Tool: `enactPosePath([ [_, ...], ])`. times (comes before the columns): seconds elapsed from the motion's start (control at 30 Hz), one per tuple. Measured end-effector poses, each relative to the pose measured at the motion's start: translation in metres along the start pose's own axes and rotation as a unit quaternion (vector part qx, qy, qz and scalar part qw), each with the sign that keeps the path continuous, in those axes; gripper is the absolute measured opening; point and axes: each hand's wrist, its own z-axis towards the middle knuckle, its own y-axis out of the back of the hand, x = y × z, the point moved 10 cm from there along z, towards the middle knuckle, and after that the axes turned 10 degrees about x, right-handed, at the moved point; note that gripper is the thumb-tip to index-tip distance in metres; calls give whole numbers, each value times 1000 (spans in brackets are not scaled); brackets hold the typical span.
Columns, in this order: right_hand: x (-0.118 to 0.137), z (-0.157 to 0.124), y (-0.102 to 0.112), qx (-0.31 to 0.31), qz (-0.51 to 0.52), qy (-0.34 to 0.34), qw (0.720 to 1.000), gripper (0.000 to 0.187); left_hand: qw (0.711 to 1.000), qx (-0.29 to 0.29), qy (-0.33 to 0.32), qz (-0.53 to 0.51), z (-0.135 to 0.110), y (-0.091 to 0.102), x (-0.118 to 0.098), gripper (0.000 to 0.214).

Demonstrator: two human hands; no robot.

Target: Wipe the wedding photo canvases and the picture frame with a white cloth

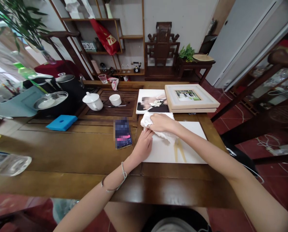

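A white flat panel (pixel 192 141) lies on the wooden table in front of me, with two tan strips (pixel 180 152) slanting apart near its lower edge. My right hand (pixel 162 122) is closed on a crumpled white cloth (pixel 147 118) and presses it against the panel's upper left part; the fingertips are partly hidden in its folds. Beside it, my left hand (pixel 145 145) rests with outstretched fingers on the panel's left edge, fingertips close to the cloth. Just left of that hand lies a phone (pixel 123 132), its screen lit and blurred.
Behind the panel lie a photo print (pixel 151 100) and a light wooden picture frame (pixel 192 97). A lidded white teapot (pixel 93 101) and small white cup (pixel 115 100) stand on the tea tray (pixel 97 115). A blue block (pixel 62 122) sits further left, and a dark chair (pixel 257 122) at right.
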Motion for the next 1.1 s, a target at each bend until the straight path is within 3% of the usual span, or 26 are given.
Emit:
enactPosePath([
  [0.17,-35,-30,-10,-27,-26,-16,999,36,999,14,27,-12,-1,-6,9,46],
  [0.3,-48,-50,-35,-50,-45,-21,998,51,999,12,38,-35,0,-7,13,45],
  [0.43,-18,-63,-65,-70,-106,-36,991,79,996,0,58,-63,1,-2,13,47],
  [0.63,67,-108,-105,-71,-167,5,983,89,994,-19,69,-77,-4,1,10,51],
  [0.7,81,-118,-108,-71,-177,22,981,90,995,-21,67,-72,-5,0,11,52],
  [0.8,68,-110,-99,-49,-165,1,985,82,997,-16,57,-59,-5,-2,11,53],
  [0.93,30,-82,-77,-44,-173,-88,980,72,998,-9,47,-39,-4,-3,10,56],
  [1.0,33,-78,-78,-55,-193,-80,976,75,998,-5,45,-37,-4,-3,9,56],
  [1.1,61,-94,-96,-69,-187,-2,980,87,998,-2,45,-46,-4,-1,7,55],
])
